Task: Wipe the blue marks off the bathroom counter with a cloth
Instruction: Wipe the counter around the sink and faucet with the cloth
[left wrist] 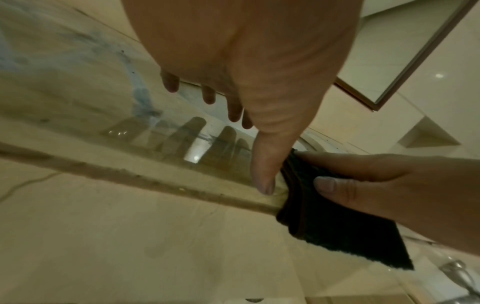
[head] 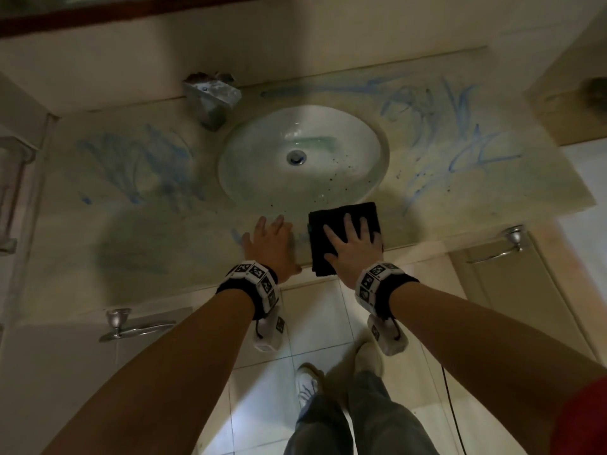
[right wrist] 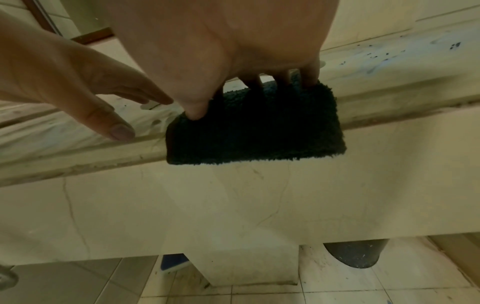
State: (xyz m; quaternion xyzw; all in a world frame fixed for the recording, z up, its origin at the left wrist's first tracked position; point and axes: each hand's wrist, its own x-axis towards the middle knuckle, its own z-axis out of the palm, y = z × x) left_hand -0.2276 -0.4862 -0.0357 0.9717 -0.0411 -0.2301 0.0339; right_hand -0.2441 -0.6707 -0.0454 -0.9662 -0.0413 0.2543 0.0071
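Note:
A pale bathroom counter (head: 164, 251) carries blue marks on its left side (head: 138, 162), on its right side (head: 460, 133), and as a small smear (head: 236, 236) by my left hand. A folded black cloth (head: 341, 213) lies at the front edge, below the sink, and overhangs the edge (right wrist: 259, 133). My right hand (head: 349, 244) presses flat on the cloth with fingers spread, thumb on its left edge (right wrist: 194, 111). My left hand (head: 271, 239) lies flat and open on the counter just left of the cloth (left wrist: 337, 226), holding nothing. Another blue smear (left wrist: 141, 98) shows beyond its fingers.
An oval white sink (head: 302, 192) sits in the middle of the counter, with a metal fixture (head: 212, 96) behind it at the wall. Metal handles (head: 514, 236) (head: 120, 320) stick out below the counter. My feet stand on the tiled floor (head: 315, 323).

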